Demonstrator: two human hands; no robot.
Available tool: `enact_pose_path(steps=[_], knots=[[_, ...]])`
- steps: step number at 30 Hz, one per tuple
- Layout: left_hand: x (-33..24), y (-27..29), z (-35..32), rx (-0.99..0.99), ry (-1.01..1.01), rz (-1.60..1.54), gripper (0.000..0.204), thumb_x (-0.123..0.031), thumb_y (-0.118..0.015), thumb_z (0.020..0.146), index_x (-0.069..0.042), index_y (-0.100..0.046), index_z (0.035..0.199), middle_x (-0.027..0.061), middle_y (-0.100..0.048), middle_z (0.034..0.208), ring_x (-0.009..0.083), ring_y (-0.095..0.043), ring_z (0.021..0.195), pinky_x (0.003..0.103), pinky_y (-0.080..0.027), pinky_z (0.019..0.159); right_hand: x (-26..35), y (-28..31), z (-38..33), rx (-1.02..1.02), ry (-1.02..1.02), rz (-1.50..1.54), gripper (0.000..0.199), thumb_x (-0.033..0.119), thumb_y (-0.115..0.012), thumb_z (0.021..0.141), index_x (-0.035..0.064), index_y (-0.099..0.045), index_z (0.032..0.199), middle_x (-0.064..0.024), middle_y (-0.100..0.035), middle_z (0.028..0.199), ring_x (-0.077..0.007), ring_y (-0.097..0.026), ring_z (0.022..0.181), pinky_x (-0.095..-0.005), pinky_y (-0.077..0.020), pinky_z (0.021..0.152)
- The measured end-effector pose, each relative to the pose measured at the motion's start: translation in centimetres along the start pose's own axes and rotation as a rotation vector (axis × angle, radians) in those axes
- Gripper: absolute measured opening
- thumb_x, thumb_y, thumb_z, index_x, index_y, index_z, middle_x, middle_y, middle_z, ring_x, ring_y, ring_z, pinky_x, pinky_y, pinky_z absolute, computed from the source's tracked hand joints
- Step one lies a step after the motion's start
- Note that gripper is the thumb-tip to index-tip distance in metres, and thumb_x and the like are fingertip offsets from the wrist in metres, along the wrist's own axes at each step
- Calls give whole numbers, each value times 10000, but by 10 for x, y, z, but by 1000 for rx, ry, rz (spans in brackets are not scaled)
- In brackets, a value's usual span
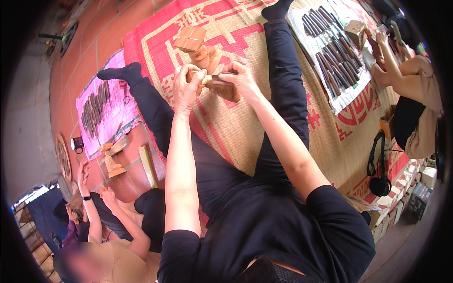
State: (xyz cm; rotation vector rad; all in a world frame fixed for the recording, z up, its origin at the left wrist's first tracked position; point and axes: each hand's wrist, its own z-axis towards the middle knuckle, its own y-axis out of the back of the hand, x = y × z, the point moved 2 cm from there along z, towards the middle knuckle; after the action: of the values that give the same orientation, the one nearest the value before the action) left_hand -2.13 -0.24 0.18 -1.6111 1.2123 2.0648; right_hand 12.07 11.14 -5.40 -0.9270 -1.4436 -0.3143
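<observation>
Over the mat between my outstretched legs, my left hand (187, 88) is closed in a pinch around a small pale wooden piece (205, 81). Facing it, my right hand (242, 80) is closed on a slim dark tool (218, 81), which looks like a carving chisel. Its end meets the pale piece between my fingertips. Just below the fingers shows a brown wooden part (229, 93); whether it is joined to the held piece I cannot tell. Beyond my hands stands a carved wooden figure (205, 57) with a squared block (190, 38) at its top.
Rows of carving tools (336, 61) lie on a white cloth at the right; more tools (96, 106) lie on a pink cloth (125, 104) at the left. Another carved figure (113, 165) is near a co-worker's hand (108, 195). A second person's arm (396, 61) reaches in at right.
</observation>
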Motion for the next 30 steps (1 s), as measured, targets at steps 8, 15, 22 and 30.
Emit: enact_pose_path(steps=[8, 15, 22, 30], knots=[[-16, -8, -1, 4, -93, 146, 352, -420, -738, 766, -105, -667, 905, 79, -570, 995, 251, -592, 976, 367, -459, 882, -25, 19, 13, 58, 73, -223, 211, 70, -805, 739, 33, -597, 750, -17, -600, 730, -105, -558, 672, -280, -460, 628], [-9, -1, -4, 12, -59, 56, 351, -411, -723, 790, -86, -654, 906, 71, -540, 967, 233, -574, 956, 353, -438, 886, -15, 17, 12, -47, 325, -342, 224, 99, -805, 711, 28, -593, 725, -58, -616, 840, -153, -588, 768, -293, -469, 719], [-4, 0, -2, 31, -94, 33, 369, -419, -722, 793, -82, -648, 921, 79, -536, 986, 234, -568, 972, 349, -431, 890, -48, 42, 9, -8, 119, -318, 136, 6, -749, 767, 24, -614, 770, -117, -632, 1143, -182, -603, 1064, -340, -489, 896], [-3, -2, -2, 31, -85, 27, 346, -390, -735, 794, -81, -644, 921, 77, -529, 979, 229, -558, 978, 357, -430, 903, -34, -3, 16, 21, 228, -179, 200, 89, -803, 724, 26, -613, 726, -104, -633, 1058, -212, -594, 1029, -341, -480, 877]])
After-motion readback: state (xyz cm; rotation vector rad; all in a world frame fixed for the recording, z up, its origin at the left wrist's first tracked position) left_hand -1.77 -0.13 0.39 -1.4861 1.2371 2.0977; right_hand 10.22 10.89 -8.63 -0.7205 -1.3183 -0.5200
